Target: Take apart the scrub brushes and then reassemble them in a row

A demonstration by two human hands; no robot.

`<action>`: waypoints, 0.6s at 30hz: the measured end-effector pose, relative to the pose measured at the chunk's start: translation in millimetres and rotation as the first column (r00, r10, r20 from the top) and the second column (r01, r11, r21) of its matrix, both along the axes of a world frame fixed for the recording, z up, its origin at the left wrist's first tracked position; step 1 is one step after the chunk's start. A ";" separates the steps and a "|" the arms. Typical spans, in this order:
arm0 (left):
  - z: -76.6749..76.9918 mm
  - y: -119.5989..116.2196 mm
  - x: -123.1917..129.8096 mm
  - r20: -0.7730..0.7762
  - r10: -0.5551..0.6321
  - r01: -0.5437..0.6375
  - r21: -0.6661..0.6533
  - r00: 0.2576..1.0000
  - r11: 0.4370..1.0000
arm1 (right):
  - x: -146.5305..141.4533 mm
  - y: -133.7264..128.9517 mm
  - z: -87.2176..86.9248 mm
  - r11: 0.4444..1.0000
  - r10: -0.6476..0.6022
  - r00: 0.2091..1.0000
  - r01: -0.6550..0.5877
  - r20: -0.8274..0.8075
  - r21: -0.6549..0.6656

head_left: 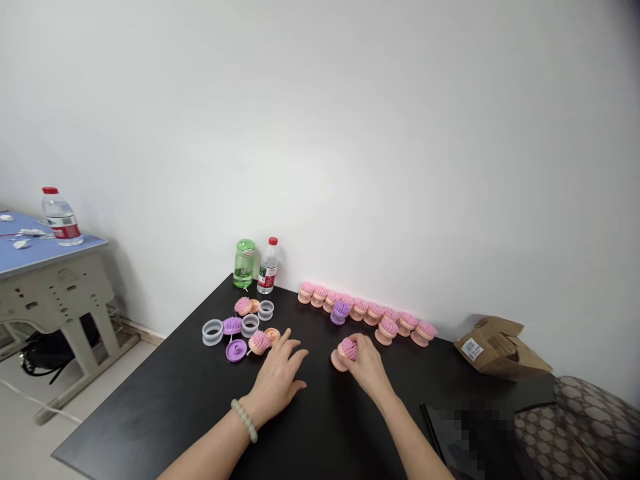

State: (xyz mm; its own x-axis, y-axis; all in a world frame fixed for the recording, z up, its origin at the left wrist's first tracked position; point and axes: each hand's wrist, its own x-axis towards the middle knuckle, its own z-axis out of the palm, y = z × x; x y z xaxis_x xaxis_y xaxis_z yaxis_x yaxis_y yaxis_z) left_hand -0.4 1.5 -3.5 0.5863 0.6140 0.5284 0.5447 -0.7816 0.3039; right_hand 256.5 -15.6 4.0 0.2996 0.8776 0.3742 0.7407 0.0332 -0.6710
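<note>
Right hand (365,365), fingers clamped on a peach shampoo brush (346,353), near the row of matching brushes (367,313) along the black table's (150,413) back edge; left hand (277,381) flat, fingers apart, just beside clear rings (250,325).

The light is bright and soft, falling evenly across the white wall (320,133) from somewhere out of frame. The black worktop (165,413) takes a pale grey sheen towards its left corner. Only faint, soft shadows lie beneath my left hand (277,380) and right hand (365,363). The row of pink scalp brushes (370,313) throws a rosy glow onto the wall just above it, and the cardboard packet (500,350) casts a blurry shadow there too. The top right corner darkens. The wide lens makes the old desk (50,313) lean at the left edge, where things look softer. Coarse pixelation (480,433) blocks the lower right.
</note>
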 end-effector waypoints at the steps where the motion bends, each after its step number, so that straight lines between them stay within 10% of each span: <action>1: -0.1 -1.9 1.4 0.018 -0.036 0.036 -0.027 0.999 0.999 | -8.6 -6.5 -0.6 0.999 0.029 0.998 -0.030 -0.063 -0.016; 9: 6.7 -10.1 7.2 0.172 -0.093 0.106 -0.072 0.981 0.992 | -69.5 -39.7 -9.0 0.968 0.230 0.810 -0.250 -0.540 0.037; 18: 4.9 -6.5 6.6 0.225 -0.220 0.202 0.100 0.949 0.974 | -73.7 -56.6 -1.2 0.975 0.201 0.728 -0.216 -0.656 0.060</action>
State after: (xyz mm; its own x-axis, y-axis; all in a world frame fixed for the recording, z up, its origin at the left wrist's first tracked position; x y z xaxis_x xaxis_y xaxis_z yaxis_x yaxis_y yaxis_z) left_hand 6.2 -5.0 1.4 0.5528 0.4436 0.7054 0.2859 -0.8961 0.3395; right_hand 182.8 -72.3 2.8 0.2726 0.9522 0.1378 0.0947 0.1160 -0.9887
